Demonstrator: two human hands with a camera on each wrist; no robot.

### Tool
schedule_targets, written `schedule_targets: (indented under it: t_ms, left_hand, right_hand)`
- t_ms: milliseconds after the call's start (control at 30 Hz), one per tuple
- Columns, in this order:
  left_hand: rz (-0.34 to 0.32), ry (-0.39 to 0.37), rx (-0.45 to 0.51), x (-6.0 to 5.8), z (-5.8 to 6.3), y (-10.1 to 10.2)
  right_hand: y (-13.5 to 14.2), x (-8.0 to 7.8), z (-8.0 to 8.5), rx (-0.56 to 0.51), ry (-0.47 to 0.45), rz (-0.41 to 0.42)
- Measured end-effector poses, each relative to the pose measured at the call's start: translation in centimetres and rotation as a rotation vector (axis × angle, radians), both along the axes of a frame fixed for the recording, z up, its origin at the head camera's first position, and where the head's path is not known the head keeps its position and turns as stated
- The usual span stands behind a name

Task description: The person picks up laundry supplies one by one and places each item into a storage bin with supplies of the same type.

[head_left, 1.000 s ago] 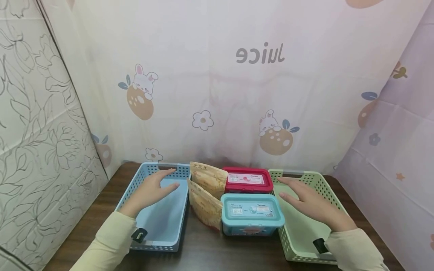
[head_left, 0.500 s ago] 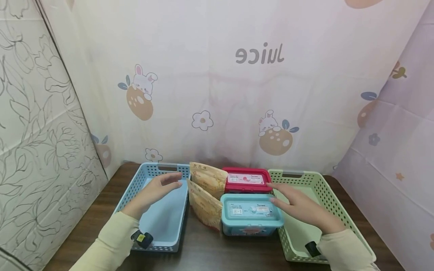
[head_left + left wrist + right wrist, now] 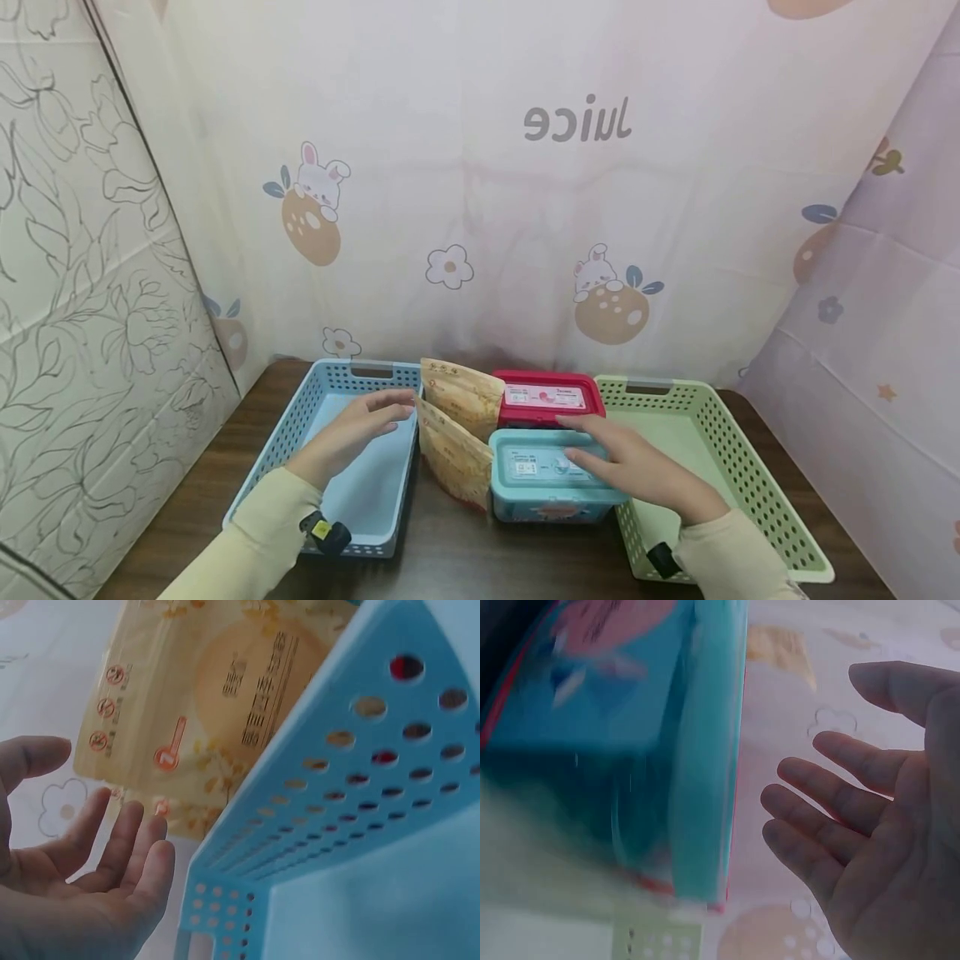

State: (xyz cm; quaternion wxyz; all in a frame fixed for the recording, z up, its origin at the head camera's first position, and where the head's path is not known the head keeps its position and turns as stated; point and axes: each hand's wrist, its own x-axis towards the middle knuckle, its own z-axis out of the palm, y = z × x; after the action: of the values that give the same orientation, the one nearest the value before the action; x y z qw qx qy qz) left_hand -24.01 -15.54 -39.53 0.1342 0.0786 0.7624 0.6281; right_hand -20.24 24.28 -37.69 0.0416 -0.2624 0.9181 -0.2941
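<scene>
My left hand [image 3: 356, 433] hovers over the blue basket [image 3: 360, 492], fingers loosely bent and holding nothing. Its fingertips are close to two upright yellow-beige pouches [image 3: 453, 462], whose printed front [image 3: 225, 697] fills the top of the left wrist view. My right hand [image 3: 637, 467] reaches over the teal lidded box [image 3: 555, 504], fingers spread and relaxed with nothing in them. Just behind stands a red lidded box [image 3: 547, 400], its lid partly overlapped by that hand's fingertips. In the right wrist view the teal box [image 3: 630, 697] is blurred, apart from the open palm.
A green basket [image 3: 720, 425] stands at the right, beneath the right forearm. The pouches and boxes sit between the two baskets on a dark wooden table [image 3: 465, 562]. A printed curtain [image 3: 480, 208] hangs behind the table.
My right hand has moved left, from over the green basket to over the teal box. My left hand has shifted right, toward the pouches. The boxes, pouches and baskets stay in place.
</scene>
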Motion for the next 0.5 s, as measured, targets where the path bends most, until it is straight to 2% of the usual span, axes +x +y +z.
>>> schedule_targets:
  t_ms: [233, 500]
  left_hand:
    - [0.027, -0.029, 0.031, -0.1, -0.3, 1.1]
    - [0.050, -0.069, 0.019, -0.3, -0.9, 1.8]
  right_hand:
    - [-2.3, 0.1, -0.3, -0.050, -0.032, 0.068]
    - [-4.8, 0.0, -0.8, -0.052, 0.022, 0.113]
